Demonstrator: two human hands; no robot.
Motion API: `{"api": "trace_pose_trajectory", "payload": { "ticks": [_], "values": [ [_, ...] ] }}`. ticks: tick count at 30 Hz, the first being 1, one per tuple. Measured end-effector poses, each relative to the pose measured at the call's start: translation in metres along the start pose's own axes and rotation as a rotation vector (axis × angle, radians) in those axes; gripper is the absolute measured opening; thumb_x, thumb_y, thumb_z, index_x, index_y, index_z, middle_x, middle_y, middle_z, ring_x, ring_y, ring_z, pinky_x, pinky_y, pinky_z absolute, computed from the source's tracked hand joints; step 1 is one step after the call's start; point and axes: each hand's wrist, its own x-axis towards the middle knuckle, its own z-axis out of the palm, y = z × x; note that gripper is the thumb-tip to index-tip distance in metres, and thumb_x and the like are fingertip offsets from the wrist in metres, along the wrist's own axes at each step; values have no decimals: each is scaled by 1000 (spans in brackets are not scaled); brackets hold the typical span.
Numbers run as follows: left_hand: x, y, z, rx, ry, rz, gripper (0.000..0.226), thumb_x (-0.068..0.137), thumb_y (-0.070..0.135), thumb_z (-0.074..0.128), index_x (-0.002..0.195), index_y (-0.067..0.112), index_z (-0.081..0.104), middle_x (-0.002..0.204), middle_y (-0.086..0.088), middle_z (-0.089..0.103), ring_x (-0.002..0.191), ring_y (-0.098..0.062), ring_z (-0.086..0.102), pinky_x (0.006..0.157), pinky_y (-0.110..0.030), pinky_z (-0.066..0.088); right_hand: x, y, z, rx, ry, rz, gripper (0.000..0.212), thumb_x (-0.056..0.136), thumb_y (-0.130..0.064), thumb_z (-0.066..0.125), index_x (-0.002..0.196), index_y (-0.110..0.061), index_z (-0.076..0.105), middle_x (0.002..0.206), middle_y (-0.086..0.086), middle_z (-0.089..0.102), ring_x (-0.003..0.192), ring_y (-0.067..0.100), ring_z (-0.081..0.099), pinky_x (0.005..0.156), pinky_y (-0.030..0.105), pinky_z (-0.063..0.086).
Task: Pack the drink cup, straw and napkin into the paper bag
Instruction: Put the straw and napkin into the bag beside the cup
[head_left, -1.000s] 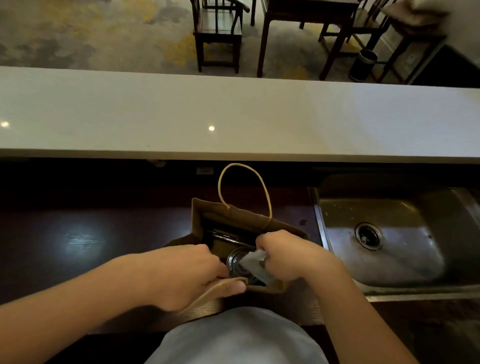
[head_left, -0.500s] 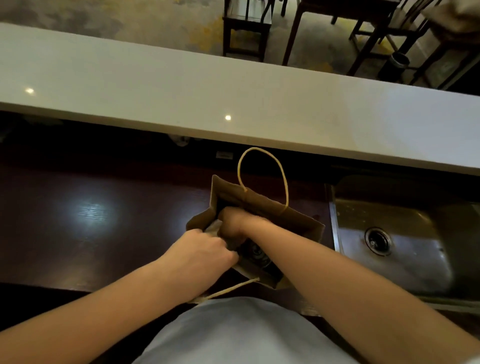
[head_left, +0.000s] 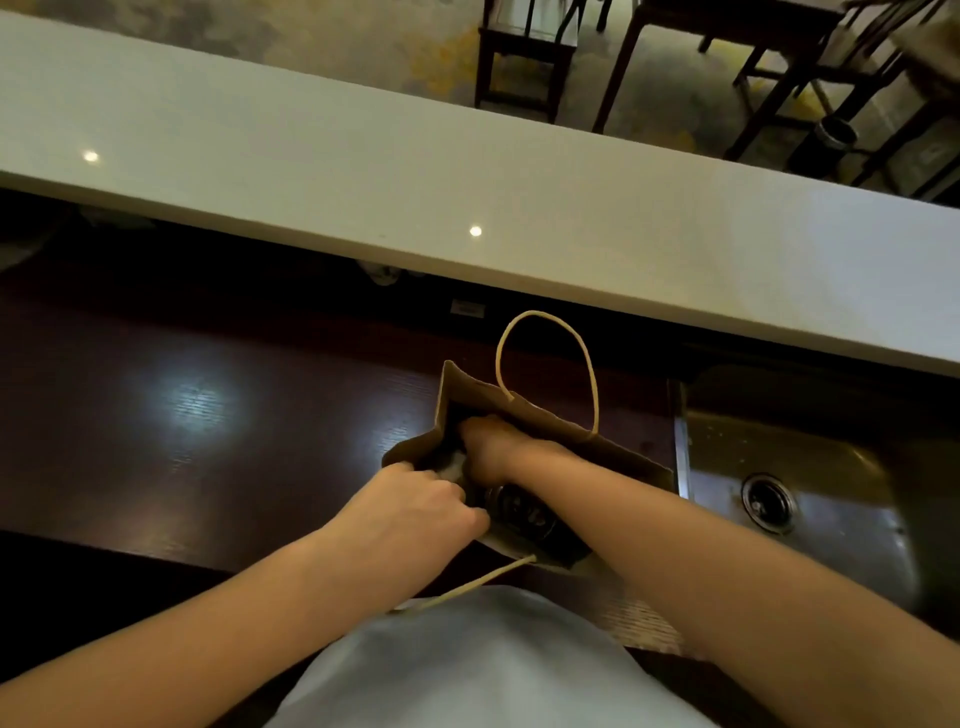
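A brown paper bag (head_left: 613, 452) with twine handles stands open on the dark wooden counter (head_left: 208, 415). My left hand (head_left: 415, 512) grips the bag's near rim and holds it open. My right hand (head_left: 488, 449) is pushed down inside the bag at its left side, fingers closed around the white napkin (head_left: 453, 467), of which a small bit shows. The dark lid of the drink cup (head_left: 524, 512) is visible inside the bag under my right forearm. I cannot see the straw.
A steel sink (head_left: 810, 499) lies right of the bag. A pale raised bar top (head_left: 467, 176) runs across behind the counter. Dark wooden chairs (head_left: 524, 57) and tables stand on the carpet beyond.
My right hand, which held the napkin above the bag's mouth, has gone down inside the bag with it. My left hand has kept its grip on the rim.
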Motion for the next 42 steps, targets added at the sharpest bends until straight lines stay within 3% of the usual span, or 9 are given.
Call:
{"api": "trace_pose_trajectory", "payload": {
  "ticks": [2,8,13,19,23,28,33,37,42],
  "values": [
    [2,0,-2,-1,-15,3,29,96,14,50,119,30,61,102,3,70,96,-22,65,83,-36,50,-16,4,-10,-137,-40,-40,15,89,-20,61,104,-18,59,96,6,63,76,20,53,75,34,44],
    [5,-3,-8,18,-42,24,27,97,19,50,117,32,61,102,4,70,95,-20,65,84,-36,51,-36,15,-16,-396,-176,-5,23,87,-29,64,75,-15,50,69,2,52,59,17,49,53,30,40],
    [8,-2,-6,28,-64,35,38,92,12,51,121,35,58,105,4,70,97,-21,66,82,-38,53,-25,39,0,-136,-388,53,28,93,-38,53,113,-19,59,112,7,62,100,25,58,91,39,44],
    [4,-8,-10,-54,-31,43,34,93,17,51,120,37,60,103,7,70,94,-16,66,78,-35,56,-80,53,-38,51,-105,-70,37,91,-45,55,118,-23,64,113,0,68,98,18,62,86,34,50],
    [1,-18,-23,-118,98,68,25,97,26,52,115,36,66,105,10,71,94,-14,68,78,-36,58,-173,74,-65,407,213,-155,32,86,-49,59,114,-36,66,97,-20,72,91,-6,64,73,12,51],
    [-2,-27,-26,-292,410,181,16,91,25,64,98,22,77,89,8,76,82,-16,70,73,-40,53,-211,88,-11,605,688,78,9,85,-19,70,90,-26,67,74,-6,68,68,10,64,62,25,54],
    [-5,-51,-2,-746,771,-247,12,91,31,58,97,32,68,94,12,66,92,-6,62,84,-22,48,-207,91,44,1042,861,249,23,84,-6,69,94,-24,58,82,6,63,71,19,65,60,29,56],
    [7,-78,39,-1460,598,-579,32,90,47,47,85,31,75,95,0,74,101,-32,66,92,-47,49,-191,96,63,1453,1011,272,18,89,0,55,97,-15,62,89,9,67,78,20,70,63,26,57],
    [22,-67,81,-1725,302,-738,46,89,61,52,81,28,83,101,-5,78,116,-31,61,107,-46,41,-156,84,92,1263,536,189,54,79,20,53,109,-25,61,99,-9,68,91,1,65,68,9,47]
  ]
}}
